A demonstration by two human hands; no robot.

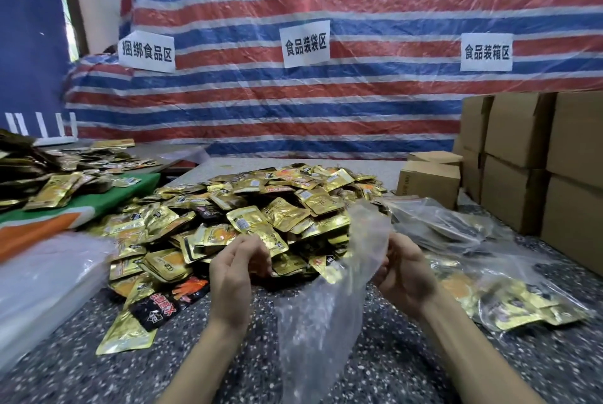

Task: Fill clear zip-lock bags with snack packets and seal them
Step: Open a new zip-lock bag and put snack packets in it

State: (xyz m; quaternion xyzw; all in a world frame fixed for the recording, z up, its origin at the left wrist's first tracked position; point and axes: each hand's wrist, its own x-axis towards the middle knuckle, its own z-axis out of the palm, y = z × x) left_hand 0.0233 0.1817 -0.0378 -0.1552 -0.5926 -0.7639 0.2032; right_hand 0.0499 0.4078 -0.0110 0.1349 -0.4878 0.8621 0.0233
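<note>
A large heap of gold snack packets covers the middle of the speckled table. My right hand grips the upper part of an empty clear zip-lock bag, which hangs down between my forearms, blurred. My left hand hovers at the near edge of the heap with its fingers loosely curled and nothing visibly in them. A black and red packet lies at the near left of the heap.
Filled clear bags lie at the right, with more clear plastic behind them. Brown cardboard boxes are stacked at the far right. A pile of clear bags sits at the left. More packets lie on a green cloth. A striped tarp hangs behind.
</note>
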